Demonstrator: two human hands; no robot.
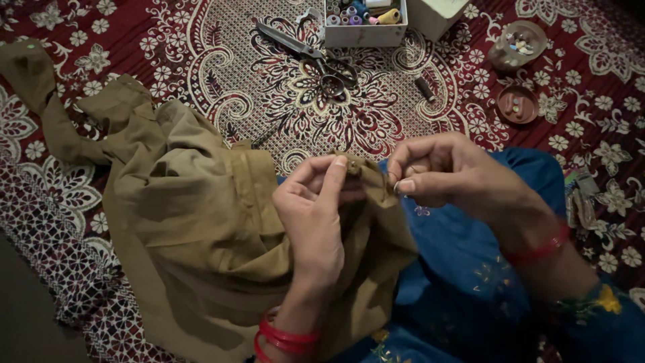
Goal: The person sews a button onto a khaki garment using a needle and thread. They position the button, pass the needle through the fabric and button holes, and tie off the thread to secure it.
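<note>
Left hand raised, thumb and forefinger pinched; right hand curled close beside it, fingertips pinched

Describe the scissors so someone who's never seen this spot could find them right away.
Start at the white box of thread spools at the top of the red patterned cloth. Just below-left lie the dark metal scissors, blades pointing up-left. They are the only long metal tool there.

needle: too small to tell | thread box: top cut off | right hand: fingertips hidden
</note>
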